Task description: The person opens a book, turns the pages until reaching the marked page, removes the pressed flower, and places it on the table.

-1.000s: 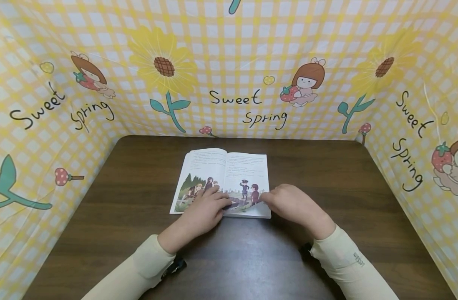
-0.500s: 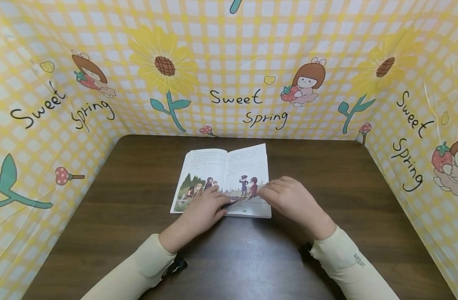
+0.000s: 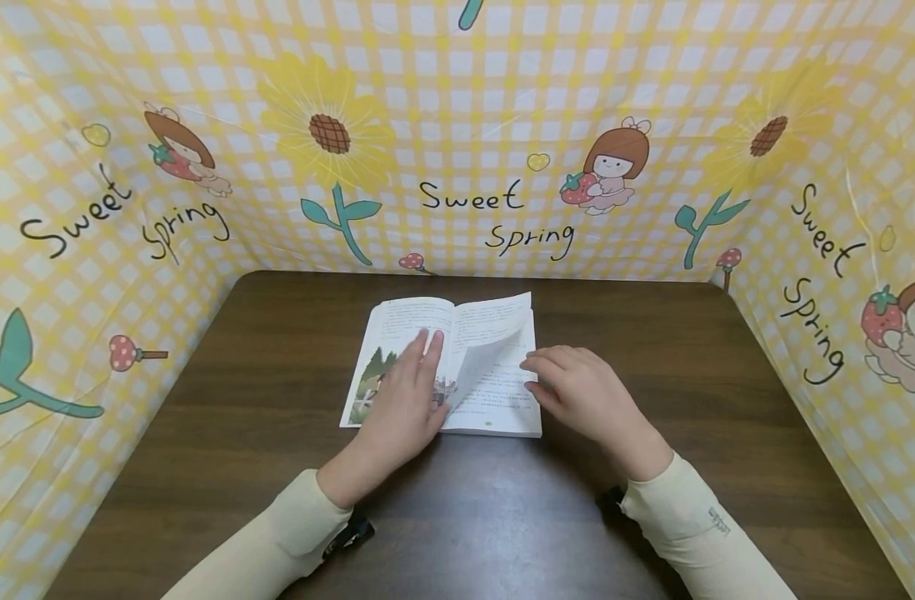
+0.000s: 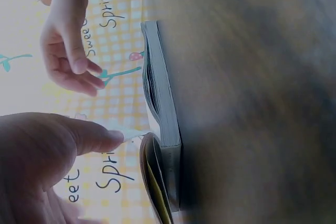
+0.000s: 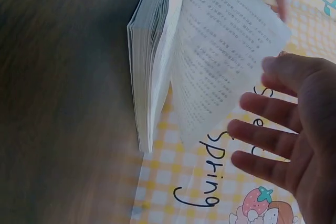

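Head view shows one book (image 3: pixel 495 400) lying spread on one dark wooden counter (image 3: pixel 487 517), with two hands over and beside it and two pale sleeves (image 3: pixel 277 533) reaching in from the near edge. One lifted page (image 3: pixel 483 362) curls up from the right half toward the left. Around the counter's far, left and right sides runs a checked cloth (image 3: pixel 472 108), printed with three "Sweet Spring" captions and three girl figures (image 3: pixel 611 171), the rightmost cut off by the frame.

Much of the picture on the left page is hidden under the left hand (image 3: pixel 405 387); the print is too small to read. The right wrist view shows the lifted page standing up, partly covering the left hand's fingers behind it. Glare in the left wrist view makes the sheet by the left thumb hard to make out.

The book lies between the hands: the left one is over its left half, fingers extended, thumb near the spine; whether it presses the paper cannot be told. The right hand (image 3: pixel 581 387) is at the book's right edge, fingers loosely spread, released, gripping nothing.
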Motion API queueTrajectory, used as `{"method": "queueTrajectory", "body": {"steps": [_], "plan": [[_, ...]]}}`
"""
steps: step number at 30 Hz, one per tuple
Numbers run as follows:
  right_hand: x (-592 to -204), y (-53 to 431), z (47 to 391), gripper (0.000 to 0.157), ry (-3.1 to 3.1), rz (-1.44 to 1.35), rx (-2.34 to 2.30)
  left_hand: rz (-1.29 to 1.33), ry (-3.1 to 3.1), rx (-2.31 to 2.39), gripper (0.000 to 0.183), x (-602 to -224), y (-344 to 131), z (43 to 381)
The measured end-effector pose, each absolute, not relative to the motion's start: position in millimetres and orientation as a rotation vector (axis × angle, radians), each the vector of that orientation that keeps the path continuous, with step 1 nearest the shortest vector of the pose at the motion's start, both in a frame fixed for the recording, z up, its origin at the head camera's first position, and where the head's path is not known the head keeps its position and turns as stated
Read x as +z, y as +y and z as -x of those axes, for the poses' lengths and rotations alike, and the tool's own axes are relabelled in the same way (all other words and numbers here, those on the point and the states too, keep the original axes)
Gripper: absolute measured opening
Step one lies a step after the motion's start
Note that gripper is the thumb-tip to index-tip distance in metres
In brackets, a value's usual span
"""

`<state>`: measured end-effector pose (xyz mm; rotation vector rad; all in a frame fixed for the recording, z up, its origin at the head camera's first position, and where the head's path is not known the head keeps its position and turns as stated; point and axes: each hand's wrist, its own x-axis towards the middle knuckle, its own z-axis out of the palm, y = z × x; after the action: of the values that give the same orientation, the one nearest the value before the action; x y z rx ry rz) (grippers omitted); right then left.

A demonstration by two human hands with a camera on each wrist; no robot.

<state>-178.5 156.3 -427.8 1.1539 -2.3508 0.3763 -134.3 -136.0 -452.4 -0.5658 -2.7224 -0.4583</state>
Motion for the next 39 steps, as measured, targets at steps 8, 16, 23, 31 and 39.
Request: {"method": "queueTrajectory", "body": {"steps": [8,16,23,31,39], "plan": [[-431.6,155.4,179.6,0.033,-2.531,-1.155,0.304,0.478,-2.637,-0.161,0.122,-453.6,-139.6,133.4],[-432.2,155.0,179.0,0.038,-2.607,-1.190,0.271,0.477,-2.805,-0.095,0.094,-452.8,-138.3,134.0],[-438.0,154.5,178.6,0.049,-2.694,-1.263,0.224,0.517,-2.947,-0.142,0.072,-452.4,-137.3,131.5],[-442.7,153.3,176.1,0.063,-2.869,-1.287,0.233,0.507,-3.141,-0.259,0.060,-449.4,-140.5,131.6],[-449.9,152.3,174.8,0.065,-2.931,-1.336,0.250,0.454,-3.243,-0.370,0.051,-446.6,-143.8,132.2]]}}
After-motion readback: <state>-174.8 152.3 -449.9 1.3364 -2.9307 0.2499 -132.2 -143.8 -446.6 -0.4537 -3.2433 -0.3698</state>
